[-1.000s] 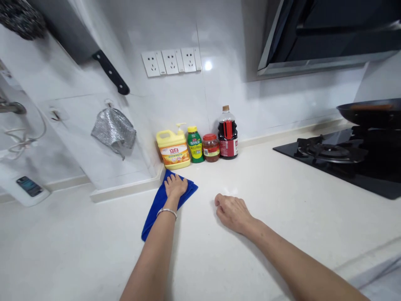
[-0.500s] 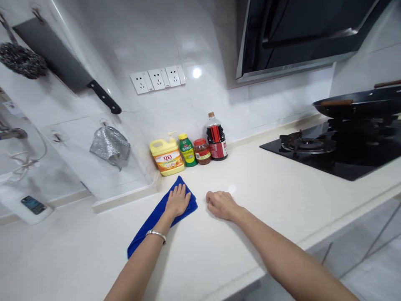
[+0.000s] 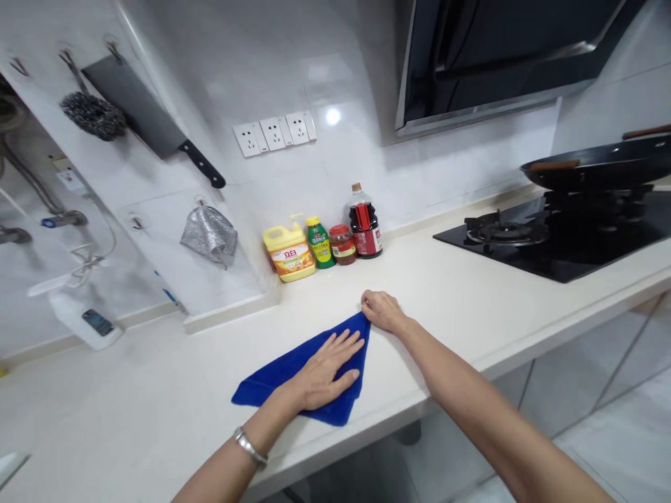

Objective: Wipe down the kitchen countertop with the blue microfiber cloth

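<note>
My left hand (image 3: 328, 370), with a bracelet (image 3: 250, 447) on its wrist, lies flat with fingers spread on a blue cloth (image 3: 277, 374). The folded cloth rests on the white countertop (image 3: 172, 412) near its front edge. My right hand (image 3: 384, 311) is closed in a loose fist on the counter, right beside the cloth's far right corner. Its fingertips are turned away, and no object shows in them. Behind the hands stand a yellow detergent jug (image 3: 290, 255), a green bottle (image 3: 320, 244), a red-lidded jar (image 3: 342, 246) and a dark sauce bottle (image 3: 365, 227).
On the right is a black gas stove (image 3: 524, 251) bearing a wok (image 3: 602, 168) under a range hood (image 3: 498, 63). A cleaver (image 3: 141, 105), a steel-wool scrubber (image 3: 94, 115) and a silvery cloth (image 3: 210, 234) hang on the left wall. A white bottle (image 3: 84, 318) stands at the left.
My left hand has slid the blue cloth right and toward the counter's front edge. The cloth has turned, and its corner now meets my right hand, which was apart from it. The view has shifted.
</note>
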`<state>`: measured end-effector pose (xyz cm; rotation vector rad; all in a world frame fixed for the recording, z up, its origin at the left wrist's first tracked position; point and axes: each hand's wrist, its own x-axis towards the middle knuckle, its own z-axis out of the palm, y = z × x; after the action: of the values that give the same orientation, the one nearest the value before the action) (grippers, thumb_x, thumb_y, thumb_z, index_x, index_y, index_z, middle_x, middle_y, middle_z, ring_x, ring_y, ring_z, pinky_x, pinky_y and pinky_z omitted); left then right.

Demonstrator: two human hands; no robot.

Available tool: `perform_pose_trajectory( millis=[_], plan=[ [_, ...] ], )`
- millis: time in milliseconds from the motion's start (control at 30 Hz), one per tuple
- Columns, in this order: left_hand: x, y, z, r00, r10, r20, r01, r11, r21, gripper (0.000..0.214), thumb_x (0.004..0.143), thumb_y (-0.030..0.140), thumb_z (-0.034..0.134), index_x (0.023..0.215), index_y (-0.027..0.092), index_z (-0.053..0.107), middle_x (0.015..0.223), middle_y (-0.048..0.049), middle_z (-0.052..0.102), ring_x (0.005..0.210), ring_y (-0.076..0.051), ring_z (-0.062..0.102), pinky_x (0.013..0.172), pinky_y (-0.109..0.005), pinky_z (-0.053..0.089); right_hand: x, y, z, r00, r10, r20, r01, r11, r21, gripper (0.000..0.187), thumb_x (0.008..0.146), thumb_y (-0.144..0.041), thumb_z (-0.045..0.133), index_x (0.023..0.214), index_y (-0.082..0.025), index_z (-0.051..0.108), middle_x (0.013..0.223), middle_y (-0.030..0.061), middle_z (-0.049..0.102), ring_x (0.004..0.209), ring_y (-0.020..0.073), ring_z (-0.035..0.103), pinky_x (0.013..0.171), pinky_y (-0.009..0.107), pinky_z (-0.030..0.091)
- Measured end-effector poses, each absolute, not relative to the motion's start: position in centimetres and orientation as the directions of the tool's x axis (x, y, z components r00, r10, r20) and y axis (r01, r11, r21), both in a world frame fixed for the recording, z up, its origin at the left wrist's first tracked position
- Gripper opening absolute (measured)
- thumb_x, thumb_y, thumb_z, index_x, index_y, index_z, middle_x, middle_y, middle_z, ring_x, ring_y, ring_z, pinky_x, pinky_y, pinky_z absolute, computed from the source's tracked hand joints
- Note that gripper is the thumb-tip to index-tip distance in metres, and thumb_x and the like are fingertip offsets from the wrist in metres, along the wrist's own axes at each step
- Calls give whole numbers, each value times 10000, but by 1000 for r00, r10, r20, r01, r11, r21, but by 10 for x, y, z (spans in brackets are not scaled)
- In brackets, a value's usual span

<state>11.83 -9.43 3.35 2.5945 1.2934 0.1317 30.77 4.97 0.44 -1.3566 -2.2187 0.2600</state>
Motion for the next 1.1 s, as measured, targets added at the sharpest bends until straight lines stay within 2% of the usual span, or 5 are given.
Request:
perform_pose_trajectory(
  millis=[100, 233, 800, 933, 1100],
  plan=[
    [129, -102, 31, 438, 899, -2, 862, -419, 287, 625, 992, 577, 218, 1541, 279, 236, 1616, -3, 185, 1502, -204, 80, 1251, -481, 72, 308, 50, 4, -322, 879, 352, 773, 458, -439, 269, 950, -251, 386, 1121, -230, 592, 1151, 58, 671, 1033, 200, 605, 807, 289, 398],
    [142, -101, 18, 197, 980, 2, 970, -195, 145, 746, 971, 622, 142, 1546, 151, 210, 1619, -76, 134, 1503, -257, 34, 1237, -527, 53, 310, 50, 3, -283, 891, 355, 779, 429, -456, 311, 982, -257, 329, 1162, -204, 576, 1212, 87, 630, 1078, 193, 583, 859, 285, 396],
    [72, -133, 46, 699, 713, -49, 714, -692, 110, 647, 989, 455, 377, 1562, 300, 120, 1623, -25, 153, 1496, -254, 115, 1240, -485, 135, 316, 53, 1, -375, 880, 291, 763, 471, -442, 289, 976, -256, 375, 1097, -193, 629, 1160, 87, 655, 1040, 195, 586, 825, 277, 383],
    [66, -135, 52, 691, 718, -81, 722, -679, 134, 586, 988, 456, 379, 1538, 305, 243, 1602, -13, 245, 1487, -241, 179, 1240, -479, 166, 315, 55, 1, -374, 882, 287, 766, 468, -442, 295, 977, -261, 368, 1095, -190, 629, 1152, 90, 659, 1028, 199, 592, 809, 281, 386],
    [87, -120, 41, 538, 837, 96, 806, -545, 232, 507, 1032, 405, 186, 1426, 267, 473, 1484, 5, 481, 1435, -161, 326, 1256, -433, 156, 314, 57, 1, -363, 891, 273, 777, 451, -438, 290, 968, -260, 386, 1105, -196, 633, 1167, 93, 656, 1035, 211, 594, 810, 293, 399]
  ],
)
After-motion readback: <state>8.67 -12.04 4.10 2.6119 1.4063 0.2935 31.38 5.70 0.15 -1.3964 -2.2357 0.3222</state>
